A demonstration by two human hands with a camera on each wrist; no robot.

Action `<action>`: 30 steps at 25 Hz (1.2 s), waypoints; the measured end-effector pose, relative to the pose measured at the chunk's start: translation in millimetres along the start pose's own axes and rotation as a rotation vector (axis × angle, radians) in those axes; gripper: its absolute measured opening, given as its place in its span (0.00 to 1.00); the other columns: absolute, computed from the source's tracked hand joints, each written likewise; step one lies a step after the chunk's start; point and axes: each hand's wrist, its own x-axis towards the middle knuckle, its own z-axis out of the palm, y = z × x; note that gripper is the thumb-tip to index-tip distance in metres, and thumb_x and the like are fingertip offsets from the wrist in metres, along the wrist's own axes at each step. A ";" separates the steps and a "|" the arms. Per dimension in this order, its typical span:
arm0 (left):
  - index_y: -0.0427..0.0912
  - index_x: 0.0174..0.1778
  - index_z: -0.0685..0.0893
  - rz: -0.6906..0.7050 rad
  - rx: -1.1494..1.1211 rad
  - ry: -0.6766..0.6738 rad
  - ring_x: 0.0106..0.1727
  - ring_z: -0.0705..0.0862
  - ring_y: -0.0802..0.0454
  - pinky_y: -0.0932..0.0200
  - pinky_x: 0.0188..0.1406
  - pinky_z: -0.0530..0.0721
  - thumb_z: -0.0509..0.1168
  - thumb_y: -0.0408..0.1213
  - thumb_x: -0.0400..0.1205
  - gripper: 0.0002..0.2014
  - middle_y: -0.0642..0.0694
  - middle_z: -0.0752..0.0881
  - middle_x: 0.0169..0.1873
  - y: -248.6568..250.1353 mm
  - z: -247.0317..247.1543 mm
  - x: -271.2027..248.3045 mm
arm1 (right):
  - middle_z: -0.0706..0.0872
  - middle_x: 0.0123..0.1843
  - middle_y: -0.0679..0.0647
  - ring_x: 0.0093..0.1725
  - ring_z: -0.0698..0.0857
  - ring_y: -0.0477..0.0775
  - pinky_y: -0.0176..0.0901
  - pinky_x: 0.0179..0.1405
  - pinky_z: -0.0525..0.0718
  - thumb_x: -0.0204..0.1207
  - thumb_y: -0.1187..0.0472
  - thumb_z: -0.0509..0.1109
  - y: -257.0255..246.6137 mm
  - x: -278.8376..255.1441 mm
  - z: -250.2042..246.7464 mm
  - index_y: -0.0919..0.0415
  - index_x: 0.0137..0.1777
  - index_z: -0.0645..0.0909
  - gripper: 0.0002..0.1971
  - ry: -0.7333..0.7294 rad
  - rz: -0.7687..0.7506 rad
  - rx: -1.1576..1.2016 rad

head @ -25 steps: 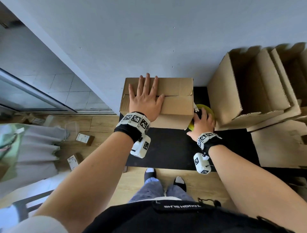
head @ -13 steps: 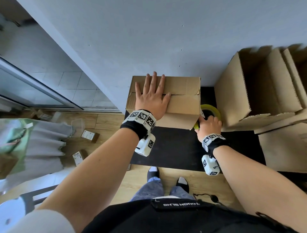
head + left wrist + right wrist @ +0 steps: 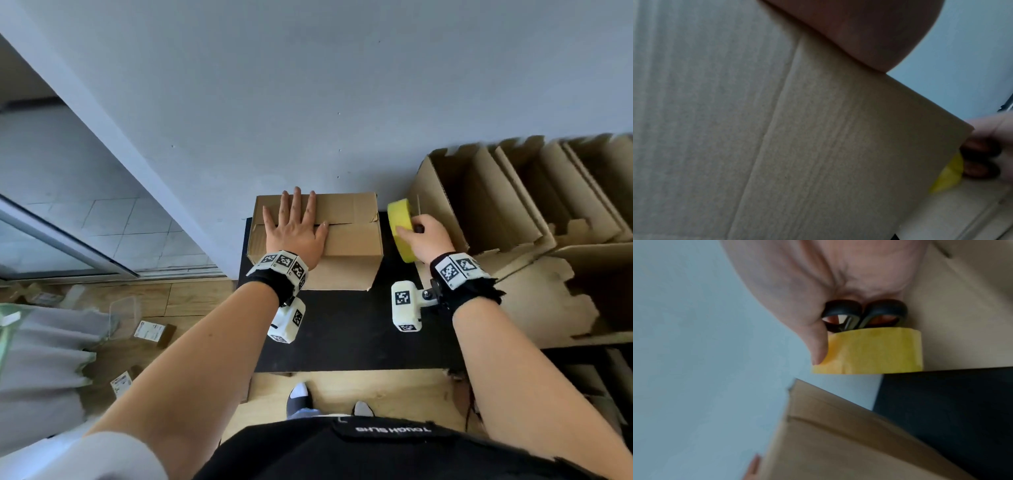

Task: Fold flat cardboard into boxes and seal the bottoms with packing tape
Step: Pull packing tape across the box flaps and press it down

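Under the left hand sits a brown cardboard box, and the hand lies flat on its top with the fingers straight and spread, pressing down across the line where the two top flaps meet. Its thumb points toward the right hand. Close up, the left wrist view shows the heel of that hand resting on the ribbed cardboard. Just past the right end of the box, the right hand is curled tight around a yellow roll of tape, with the thumb on the roll's outer side. That same hand also holds a pair of scissors; their black loop handles sit in the palm behind the roll, as the right wrist view shows. The roll stands on its edge, held up beside the box and not touching it. The two hands are apart, with the right half of the box top between them. Below both hands is a black table, and the box rests on it against a pale wall. Right of the right hand stand more cardboard boxes, open and leaning in a row. Left of the left arm, lower down, is a wooden floor with small packets lying on it.
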 end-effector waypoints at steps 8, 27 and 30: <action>0.53 0.86 0.39 0.030 -0.079 -0.044 0.86 0.35 0.48 0.35 0.82 0.33 0.40 0.56 0.88 0.31 0.49 0.38 0.86 -0.7 -6.6 0.3 | 0.88 0.55 0.59 0.55 0.85 0.54 0.53 0.60 0.82 0.74 0.57 0.75 -101.7 -54.9 -6.2 0.62 0.58 0.83 0.14 -0.015 -0.387 0.561; 0.56 0.60 0.87 0.099 -1.379 0.145 0.65 0.84 0.54 0.47 0.69 0.80 0.77 0.54 0.66 0.25 0.51 0.89 0.59 -36.6 -74.3 -2.5 | 0.91 0.48 0.55 0.50 0.89 0.53 0.45 0.48 0.85 0.73 0.61 0.77 -129.0 -72.1 52.4 0.57 0.53 0.88 0.09 -0.269 -0.221 0.772; 0.55 0.53 0.91 0.137 -1.137 0.339 0.61 0.84 0.64 0.52 0.66 0.81 0.77 0.51 0.73 0.14 0.58 0.90 0.55 -39.6 -82.5 -4.1 | 0.92 0.49 0.54 0.48 0.89 0.49 0.35 0.40 0.85 0.75 0.61 0.75 -133.7 -68.9 49.8 0.59 0.54 0.88 0.09 -0.246 -0.235 0.727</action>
